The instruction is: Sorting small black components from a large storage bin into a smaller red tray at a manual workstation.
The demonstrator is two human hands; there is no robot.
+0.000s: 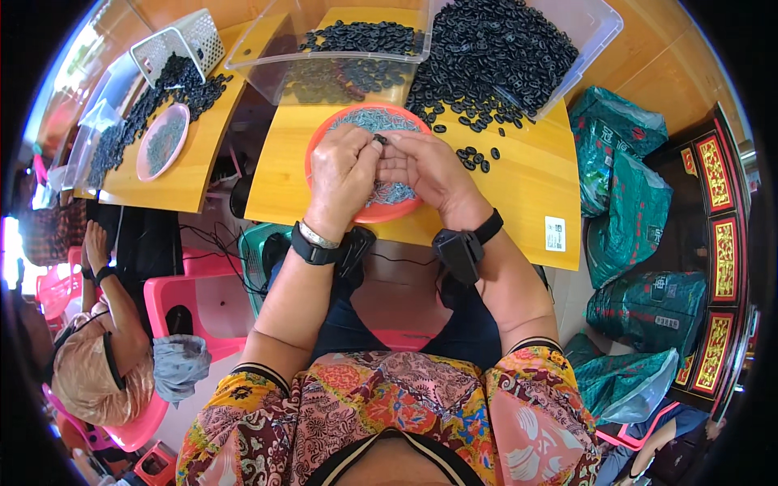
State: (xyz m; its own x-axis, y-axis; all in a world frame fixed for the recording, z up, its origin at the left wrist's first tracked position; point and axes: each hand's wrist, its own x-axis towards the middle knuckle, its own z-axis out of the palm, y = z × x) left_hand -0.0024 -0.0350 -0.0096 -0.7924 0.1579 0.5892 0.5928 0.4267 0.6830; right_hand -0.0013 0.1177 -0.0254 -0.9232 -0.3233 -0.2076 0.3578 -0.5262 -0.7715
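Note:
My left hand (344, 170) and my right hand (433, 166) meet over a round coral-coloured basin (381, 214). Between their fingertips is a small black oval piece (380, 140), mostly covered by the fingers. Left thumb and fingers are pinched at it; the right thumb and forefinger press in from the other side, the remaining right fingers curled. Thin grey-blue metal pieces, like screws or pins (379, 120), fill the basin below. Several loose black oval pieces (478, 159) lie on the yellow table (527, 182) to the right.
Beyond the basin stand a clear plastic bin (328, 77) and a big heap of black ovals (494, 57) in a tipped tub. On the left table are a pink bowl (164, 139), more ovals and a white basket (180, 47). Green bags (632, 215) stand right; a co-worker (105, 356) sits left.

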